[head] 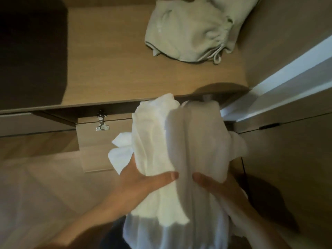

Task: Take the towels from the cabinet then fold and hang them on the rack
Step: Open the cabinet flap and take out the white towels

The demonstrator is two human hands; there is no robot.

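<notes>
Looking down from the head camera, both hands carry a crumpled bundle of white towels (179,141) just in front of the cabinet shelf (107,69), its top edge level with the shelf's front lip. The left hand (143,184) grips the bundle from the left, thumb laid across the front of the cloth and fingers hidden behind it. The right hand (215,187) holds the right side the same way, its thumb pressed on the front close to the left thumb. The towels hang down between the forearms, and loose corners stick out to the left. A grey-green cloth (188,29) lies rumpled at the back right of the shelf, well apart from the bundle. Below the shelf a metal hinge (102,121) joins an open cabinet door (93,141) over a wooden floor (36,177)
</notes>
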